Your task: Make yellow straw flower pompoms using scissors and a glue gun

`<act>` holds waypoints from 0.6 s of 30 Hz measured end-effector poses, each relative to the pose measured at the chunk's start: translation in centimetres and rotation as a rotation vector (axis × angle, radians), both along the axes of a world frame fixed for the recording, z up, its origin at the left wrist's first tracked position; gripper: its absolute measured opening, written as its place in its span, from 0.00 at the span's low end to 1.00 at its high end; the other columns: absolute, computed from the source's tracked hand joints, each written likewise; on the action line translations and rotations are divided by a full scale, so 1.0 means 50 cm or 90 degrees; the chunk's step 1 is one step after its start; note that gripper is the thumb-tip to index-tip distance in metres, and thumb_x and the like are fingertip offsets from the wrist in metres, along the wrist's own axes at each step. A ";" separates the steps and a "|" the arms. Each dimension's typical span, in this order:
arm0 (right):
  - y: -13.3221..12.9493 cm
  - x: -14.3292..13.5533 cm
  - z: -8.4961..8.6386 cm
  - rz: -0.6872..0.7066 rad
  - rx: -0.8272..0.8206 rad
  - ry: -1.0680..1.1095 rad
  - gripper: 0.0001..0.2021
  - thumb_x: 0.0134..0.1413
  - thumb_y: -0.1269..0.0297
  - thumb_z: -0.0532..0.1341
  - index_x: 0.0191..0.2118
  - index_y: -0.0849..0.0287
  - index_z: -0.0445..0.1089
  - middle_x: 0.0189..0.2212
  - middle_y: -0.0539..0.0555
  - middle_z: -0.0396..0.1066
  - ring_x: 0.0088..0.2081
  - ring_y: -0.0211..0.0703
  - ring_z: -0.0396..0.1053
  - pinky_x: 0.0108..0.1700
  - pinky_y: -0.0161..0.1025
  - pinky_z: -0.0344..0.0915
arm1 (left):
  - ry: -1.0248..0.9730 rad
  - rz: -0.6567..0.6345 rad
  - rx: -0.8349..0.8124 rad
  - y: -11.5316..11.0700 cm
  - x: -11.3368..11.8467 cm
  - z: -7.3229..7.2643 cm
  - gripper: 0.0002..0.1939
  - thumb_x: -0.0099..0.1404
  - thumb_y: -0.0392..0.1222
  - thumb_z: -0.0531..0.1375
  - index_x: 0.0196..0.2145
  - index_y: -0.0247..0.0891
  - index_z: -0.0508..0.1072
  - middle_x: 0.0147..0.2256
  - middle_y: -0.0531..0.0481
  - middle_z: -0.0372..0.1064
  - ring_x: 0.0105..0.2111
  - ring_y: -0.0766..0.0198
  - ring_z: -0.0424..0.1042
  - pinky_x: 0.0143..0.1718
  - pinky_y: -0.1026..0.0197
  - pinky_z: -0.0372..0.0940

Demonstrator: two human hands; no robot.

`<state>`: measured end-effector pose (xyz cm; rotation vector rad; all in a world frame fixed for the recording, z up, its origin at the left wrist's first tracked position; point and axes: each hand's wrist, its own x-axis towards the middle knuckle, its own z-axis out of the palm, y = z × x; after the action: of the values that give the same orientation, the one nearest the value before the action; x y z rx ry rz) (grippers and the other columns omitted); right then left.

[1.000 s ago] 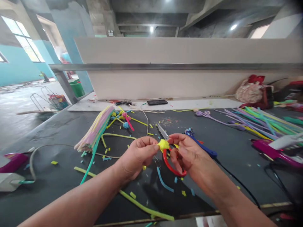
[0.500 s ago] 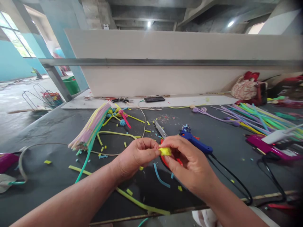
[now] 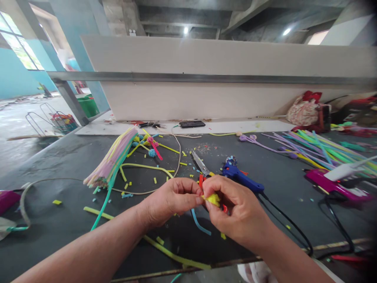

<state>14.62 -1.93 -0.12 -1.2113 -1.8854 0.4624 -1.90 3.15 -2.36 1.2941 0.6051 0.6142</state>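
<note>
A small fuzzy yellow piece, like pipe cleaner [image 3: 212, 199], is pinched between both hands above the table's near half. My left hand [image 3: 175, 198] is closed, thumb and forefinger tips on its left end. My right hand [image 3: 235, 204] grips its body from the right, thumb below and fingers above. Part of the piece is hidden by the fingers. Just beyond the hands lie scissors [image 3: 200, 163] with red handles, partly covered by them. A blue glue gun [image 3: 242, 176] rests to the right. Under the hands, a short blue strip [image 3: 201, 223] lies on the table.
A bundle of pastel pipe cleaners [image 3: 113, 159] stands left on the dark table [image 3: 73, 157]; more stems [image 3: 312, 147] lie right. Small yellow and blue offcuts are scattered about. A phone [image 3: 192, 124] sits at the back, a magenta device [image 3: 338, 184] at right. A black cable [image 3: 287, 218] crosses the right side.
Both hands have shifted slightly down and to the right with the yellow piece, and my right fingers cover it differently. More of the scissors' red handle shows.
</note>
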 end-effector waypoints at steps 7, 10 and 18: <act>0.005 -0.016 0.000 -0.040 -0.210 0.277 0.04 0.40 0.71 0.59 0.24 0.57 0.61 0.23 0.46 0.62 0.19 0.30 0.55 0.19 0.30 0.56 | 0.021 0.088 0.142 -0.018 0.014 0.007 0.07 0.53 0.35 0.60 0.29 0.35 0.65 0.26 0.55 0.62 0.25 0.73 0.60 0.26 0.70 0.56; 0.003 -0.025 -0.001 -0.050 -0.260 0.338 0.05 0.40 0.70 0.59 0.25 0.57 0.61 0.23 0.46 0.63 0.16 0.28 0.55 0.17 0.29 0.56 | 0.032 0.145 0.219 -0.023 0.015 0.010 0.08 0.53 0.33 0.59 0.32 0.36 0.65 0.29 0.54 0.64 0.26 0.72 0.63 0.28 0.70 0.59; 0.012 -0.022 -0.013 -0.043 -0.278 0.427 0.07 0.40 0.66 0.64 0.23 0.58 0.63 0.28 0.48 0.66 0.14 0.25 0.55 0.13 0.27 0.55 | 0.116 0.229 0.466 -0.021 0.006 0.021 0.03 0.53 0.36 0.59 0.27 0.34 0.71 0.24 0.52 0.67 0.23 0.72 0.62 0.26 0.70 0.58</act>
<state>13.51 -1.32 -0.75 -1.1850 -1.1944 1.1273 -1.58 2.09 -1.30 1.9583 0.8108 1.0846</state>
